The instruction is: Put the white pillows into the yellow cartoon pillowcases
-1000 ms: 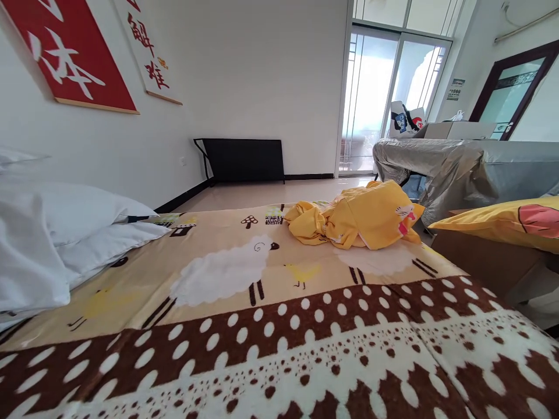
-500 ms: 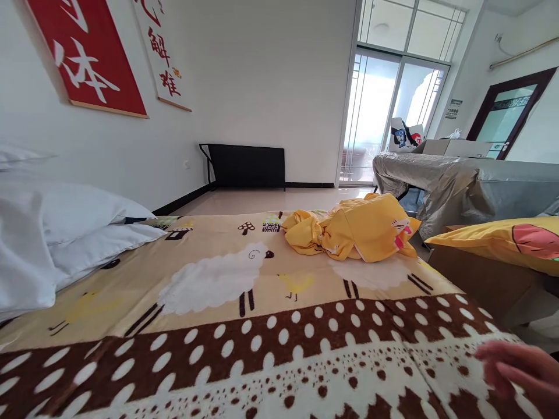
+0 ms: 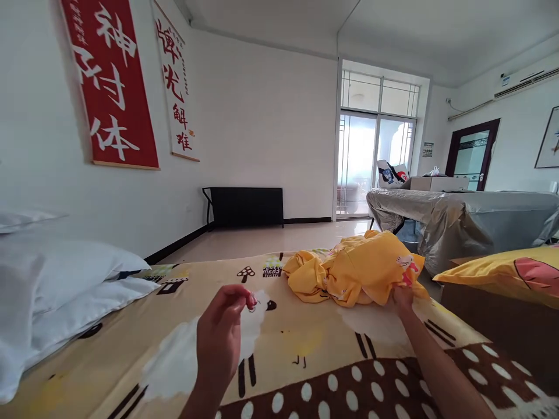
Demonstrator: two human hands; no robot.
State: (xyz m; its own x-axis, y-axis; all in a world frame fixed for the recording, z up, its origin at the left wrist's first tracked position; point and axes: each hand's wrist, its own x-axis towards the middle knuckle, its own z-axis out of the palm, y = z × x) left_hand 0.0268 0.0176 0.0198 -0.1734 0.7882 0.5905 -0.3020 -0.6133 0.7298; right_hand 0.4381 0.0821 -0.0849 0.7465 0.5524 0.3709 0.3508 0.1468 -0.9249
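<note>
A crumpled yellow cloth (image 3: pixel 358 267) with a cat print and pink patches lies bunched at the far side of the bed. My right hand (image 3: pixel 402 299) grips its lower right edge, the fingertips partly hidden in the folds. Left of it, my left hand (image 3: pixel 222 323) is raised over the bed, apart from the cloth. Its fingers are loosely bent, with reddish fingertips, and I see no object in them. Under both hands spreads a beige and brown blanket (image 3: pixel 314 326) patterned with sheep, chicks and white dots.
White pillows (image 3: pixel 82 279) are stacked at the left. A yellow pillow (image 3: pixel 502 270) rests on a cardboard box (image 3: pixel 484 320) to the right. Beyond stands a table under a silvery cover (image 3: pixel 441 215). A black folded panel (image 3: pixel 247 206) leans against the wall.
My view has tilted up. My right hand has reached forward from the lower right corner and taken hold of the yellow cloth. My left hand has come into view over the bed.
</note>
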